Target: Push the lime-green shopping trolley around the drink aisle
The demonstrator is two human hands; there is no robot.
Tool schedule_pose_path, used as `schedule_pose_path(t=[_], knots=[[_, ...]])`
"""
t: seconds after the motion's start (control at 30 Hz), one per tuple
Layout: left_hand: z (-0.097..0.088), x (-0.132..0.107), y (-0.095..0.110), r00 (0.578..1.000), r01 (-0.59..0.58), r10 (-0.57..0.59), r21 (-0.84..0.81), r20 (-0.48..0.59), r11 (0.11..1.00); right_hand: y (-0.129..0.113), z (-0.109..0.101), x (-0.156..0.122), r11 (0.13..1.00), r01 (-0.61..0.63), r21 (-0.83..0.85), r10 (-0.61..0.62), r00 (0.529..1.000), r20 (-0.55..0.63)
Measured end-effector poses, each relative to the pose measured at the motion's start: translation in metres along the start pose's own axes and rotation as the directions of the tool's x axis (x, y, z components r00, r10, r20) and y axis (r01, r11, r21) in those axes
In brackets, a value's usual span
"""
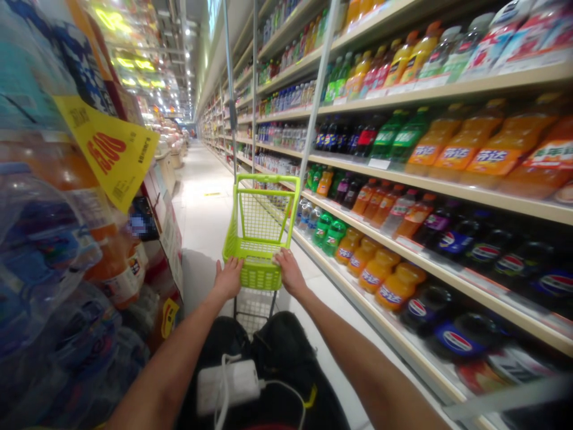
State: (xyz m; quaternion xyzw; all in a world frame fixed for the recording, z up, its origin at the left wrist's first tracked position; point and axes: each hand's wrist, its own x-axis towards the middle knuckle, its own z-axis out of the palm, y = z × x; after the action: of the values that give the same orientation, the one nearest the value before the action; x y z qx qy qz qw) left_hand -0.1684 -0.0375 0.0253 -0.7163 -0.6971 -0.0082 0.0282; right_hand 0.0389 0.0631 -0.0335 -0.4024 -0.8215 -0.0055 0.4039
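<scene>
A lime-green shopping cart (pixel 259 278) stands in front of my knees, its mesh basket tilted toward me. My left hand (pixel 229 278) grips the basket's near left side, fingers curled over the green plastic. On the opposite side my right hand (pixel 290 272) holds the near right corner, fingertips bent over the rim. Nothing lies in the visible part of the basket. A white power bank (pixel 230 385) with a white cable rests on my dark-clothed lap, between my forearms.
Shelves of bottled drinks (pixel 385 283) run along the right side, close to the cart. At left, stacked bottles (pixel 49 269) carry a yellow price sign (pixel 111 149). A pale tiled aisle floor (pixel 201 206) stretches ahead. A metal post (pixel 317 89) rises by the shelves.
</scene>
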Motion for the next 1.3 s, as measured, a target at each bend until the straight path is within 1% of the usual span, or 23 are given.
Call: schedule_pose_path(t=[0.03,0.13,0.2,0.23,0.3,0.37,0.47,0.53,0.6,0.67,0.8,0.87,0.93,1.07,1.13,1.2,1.23,1.3], knots=[[0.001,-0.001,-0.001,1.0,0.003,-0.003,0.005,0.002,1.0,0.003,0.0,0.001,1.0,-0.019,-0.011,0.019,1.0,-0.001],[0.004,-0.003,-0.007,0.997,0.072,-0.072,0.023,-0.002,0.997,0.005,0.001,0.002,0.996,-0.077,-0.045,0.076,0.997,-0.031],[0.006,-0.003,-0.01,0.995,0.099,-0.099,0.026,0.009,0.995,0.0,0.005,0.0,0.993,-0.095,-0.065,0.091,0.994,-0.065],[0.006,-0.003,-0.012,0.995,0.094,-0.094,0.025,0.02,0.995,-0.004,0.008,-0.002,0.992,-0.099,-0.076,0.093,0.993,-0.077],[0.005,-0.002,-0.014,0.995,0.088,-0.089,0.016,0.045,0.996,-0.018,0.014,-0.003,0.991,-0.096,-0.092,0.088,0.993,-0.079],[0.002,-0.001,-0.015,0.993,0.094,-0.094,0.009,0.067,0.996,-0.037,0.022,-0.001,0.993,-0.071,-0.094,0.067,0.997,-0.05],[0.0,0.0,-0.019,0.992,0.092,-0.093,0.017,0.084,0.996,-0.065,0.035,0.006,0.998,-0.005,-0.066,0.005,1.0,0.012],[0.0,0.001,-0.022,0.992,0.089,-0.091,0.026,0.085,0.996,-0.076,0.041,0.012,0.998,0.048,-0.043,-0.046,0.998,0.043],[0.0,0.001,-0.026,0.993,0.085,-0.087,0.03,0.083,0.996,-0.076,0.041,0.016,0.996,0.084,-0.04,-0.082,0.995,0.054],[0.001,0.001,-0.028,0.993,0.082,-0.084,0.029,0.085,0.996,-0.065,0.036,0.016,0.994,0.091,-0.065,-0.088,0.995,0.053],[0.0,0.003,-0.028,0.992,0.078,-0.079,0.013,0.096,0.997,-0.033,0.019,0.008,0.987,0.023,-0.158,-0.019,0.999,0.032],[0.001,0.004,-0.026,0.991,0.086,-0.086,0.005,0.1,0.996,-0.029,0.017,0.004,0.985,-0.008,-0.174,0.011,1.0,0.018],[0.002,0.005,-0.024,0.991,0.092,-0.092,0.002,0.097,0.996,-0.037,0.024,0.002,0.988,-0.005,-0.152,0.008,1.0,0.014],[0.003,0.004,-0.025,0.995,0.075,-0.075,0.014,0.071,0.997,-0.076,0.05,0.01,0.997,0.063,-0.044,-0.062,0.997,0.04],[0.002,0.003,-0.027,0.995,0.062,-0.063,0.023,0.075,0.998,-0.092,0.058,0.016,0.996,0.091,-0.001,-0.091,0.995,0.05],[-0.001,0.001,-0.03,0.995,0.052,-0.055,0.027,0.086,0.998,-0.095,0.057,0.02,0.995,0.103,0.015,-0.104,0.993,0.062],[-0.001,0.001,-0.031,0.995,0.049,-0.051,0.027,0.086,0.998,-0.091,0.054,0.021,0.995,0.1,0.013,-0.101,0.993,0.069],[0.0,-0.001,-0.034,0.997,0.048,-0.049,0.019,0.066,0.999,-0.075,0.043,0.018,0.998,0.069,-0.008,-0.068,0.995,0.073]])
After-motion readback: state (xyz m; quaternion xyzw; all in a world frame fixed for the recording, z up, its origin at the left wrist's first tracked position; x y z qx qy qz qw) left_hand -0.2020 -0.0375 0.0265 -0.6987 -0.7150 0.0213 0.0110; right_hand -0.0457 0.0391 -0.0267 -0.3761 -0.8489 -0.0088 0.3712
